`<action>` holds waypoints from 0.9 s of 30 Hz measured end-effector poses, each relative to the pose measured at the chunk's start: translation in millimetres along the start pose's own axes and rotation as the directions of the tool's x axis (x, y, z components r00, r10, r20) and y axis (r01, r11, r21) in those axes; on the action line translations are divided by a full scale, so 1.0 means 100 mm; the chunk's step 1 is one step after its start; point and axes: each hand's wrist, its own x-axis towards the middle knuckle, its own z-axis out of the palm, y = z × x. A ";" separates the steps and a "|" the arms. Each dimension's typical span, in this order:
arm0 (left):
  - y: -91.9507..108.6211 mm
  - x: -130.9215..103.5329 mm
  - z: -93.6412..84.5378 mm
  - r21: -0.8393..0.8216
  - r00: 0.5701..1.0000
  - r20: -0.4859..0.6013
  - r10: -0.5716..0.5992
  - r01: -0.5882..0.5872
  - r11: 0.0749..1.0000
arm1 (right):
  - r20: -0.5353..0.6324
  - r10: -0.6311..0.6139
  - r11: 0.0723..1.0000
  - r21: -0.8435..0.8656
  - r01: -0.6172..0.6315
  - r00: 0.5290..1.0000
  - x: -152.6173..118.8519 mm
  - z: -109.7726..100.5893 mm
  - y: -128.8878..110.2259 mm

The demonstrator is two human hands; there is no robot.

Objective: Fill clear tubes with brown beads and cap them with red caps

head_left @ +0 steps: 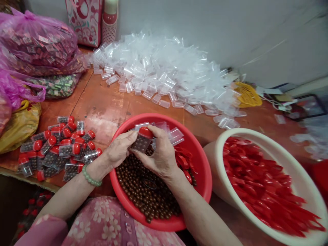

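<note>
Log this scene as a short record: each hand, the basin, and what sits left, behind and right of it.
Left hand: holding a red-capped container
Right hand: gripping the same container
Red basin: brown beads, clear pieces, red parts
Left: pile of filled containers
Behind: heap of clear plastic containers
Right: cream tub of red plastic pieces

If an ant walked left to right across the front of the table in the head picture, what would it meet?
Yellow bag → red-capped tubes → red tub → white tub.
</note>
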 end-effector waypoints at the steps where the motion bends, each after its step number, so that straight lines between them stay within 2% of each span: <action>1: 0.00 -0.01 -0.01 -0.006 1.000 -0.013 0.006 -0.006 1.000 | 0.012 0.008 1.000 0.011 -0.009 1.000 0.00 0.01 -0.01; 4: 0.00 -0.05 0.00 0.003 1.000 -0.015 0.011 -0.011 1.000 | 0.039 0.008 0.999 0.043 -0.009 0.999 -0.01 0.02 -0.02; 7: 0.00 -0.13 0.03 0.085 0.999 0.003 0.043 -0.043 0.995 | 0.082 -0.042 0.997 0.075 0.036 0.996 0.00 0.00 -0.06; 10: 0.05 -0.28 0.02 0.217 0.996 -0.033 0.083 -0.074 0.973 | 0.216 -0.091 0.990 0.125 0.065 0.972 0.01 -0.10 -0.08; 12: 0.12 -0.44 -0.04 0.410 0.980 -0.115 0.161 -0.101 0.907 | 0.325 -0.071 0.992 0.125 0.032 0.943 0.00 -0.23 -0.05; 13: 0.17 -0.54 -0.09 0.550 0.956 -0.168 0.241 -0.112 0.827 | 0.365 -0.040 0.994 0.110 0.000 0.930 -0.01 -0.32 -0.02; 14: 0.22 -0.63 -0.15 0.699 0.910 -0.216 0.353 -0.109 0.707 | 0.390 -0.002 0.995 0.093 -0.037 0.921 -0.04 -0.40 0.02; 16: 0.33 -0.80 -0.30 0.920 0.785 -0.225 0.577 -0.023 0.391 | 0.416 0.093 0.991 0.047 -0.123 0.905 -0.11 -0.58 0.11; 17: 0.39 -0.86 -0.38 0.969 0.717 -0.205 0.666 0.053 0.241 | 0.465 0.137 0.985 0.027 -0.169 0.875 -0.16 -0.67 0.16; 18: 0.44 -0.91 -0.46 0.984 0.668 -0.181 0.722 0.128 0.127 | 0.515 0.171 0.977 0.023 -0.213 0.840 -0.21 -0.74 0.19; 19: 0.48 -0.94 -0.54 0.980 0.637 -0.163 0.753 0.195 0.046 | 0.566 0.184 0.967 0.043 -0.251 0.804 -0.27 -0.81 0.22; 20: 0.51 -0.96 -0.62 0.970 0.625 -0.156 0.765 0.245 -0.002 | 0.621 0.180 0.956 0.071 -0.284 0.762 -0.33 -0.86 0.23; 21: 0.54 -0.97 -0.69 0.960 0.632 -0.156 0.759 0.277 -0.034 | 0.673 0.163 0.945 0.105 -0.311 0.722 -0.39 -0.90 0.23; 24: 0.56 -0.93 -0.85 0.937 0.679 -0.148 0.719 0.329 -0.118 | 0.783 0.083 0.925 0.169 -0.339 0.617 -0.52 -0.92 0.14; 25: 0.56 -0.90 -0.89 0.926 0.683 -0.136 0.718 0.345 -0.152 | 0.800 0.070 0.928 0.166 -0.333 0.596 -0.55 -0.90 0.09; 27: 0.53 -0.86 -0.92 0.908 0.691 -0.098 0.717 0.357 -0.219 | 0.807 0.070 0.945 0.134 -0.299 0.586 -0.57 -0.83 0.01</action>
